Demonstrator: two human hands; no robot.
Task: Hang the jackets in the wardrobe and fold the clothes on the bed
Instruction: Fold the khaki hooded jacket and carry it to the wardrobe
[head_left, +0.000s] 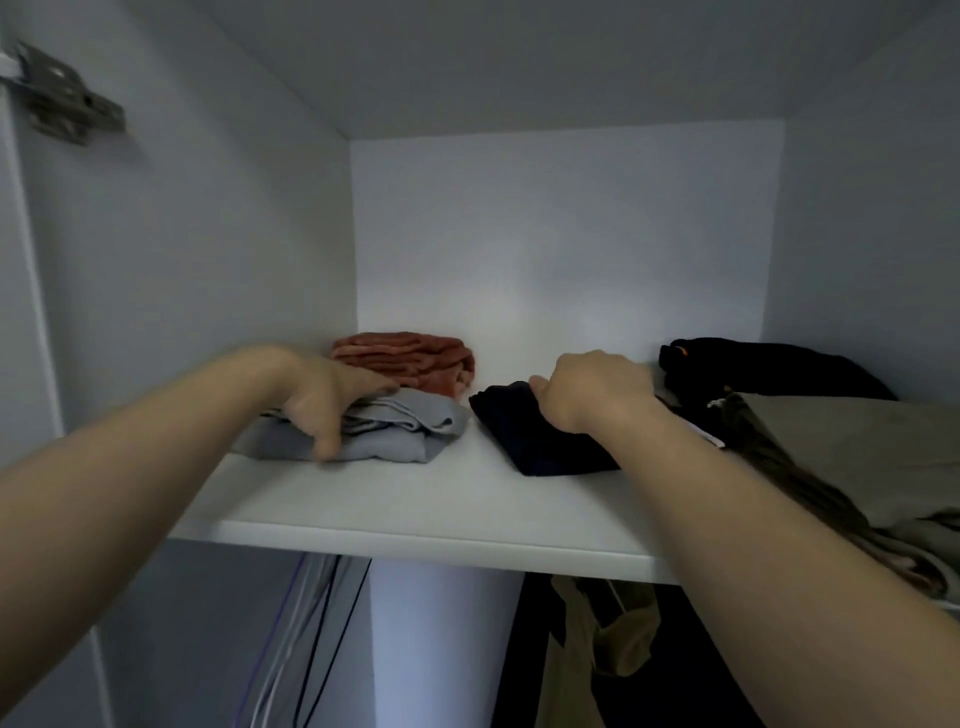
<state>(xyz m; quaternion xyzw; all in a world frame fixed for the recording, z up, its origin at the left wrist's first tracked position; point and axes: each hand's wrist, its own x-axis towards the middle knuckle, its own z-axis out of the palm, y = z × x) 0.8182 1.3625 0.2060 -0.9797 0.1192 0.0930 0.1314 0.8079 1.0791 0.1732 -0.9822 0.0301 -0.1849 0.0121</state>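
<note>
Both my arms reach onto the white wardrobe shelf (415, 514). My left hand (327, 395) rests on top of a folded grey garment (400, 431), with its fingers draped over the near edge. Behind that lies a folded rust-red garment (410, 361). My right hand (592, 389) grips the far part of a folded dark navy garment (540, 441) in the middle of the shelf, thumb against the fabric.
A black garment (753, 369) and a khaki-olive pile (841, 457) fill the shelf's right side. Below the shelf hang an olive jacket (597, 649) and thin hangers (311, 639). A metal hinge (62, 98) sits on the left wall.
</note>
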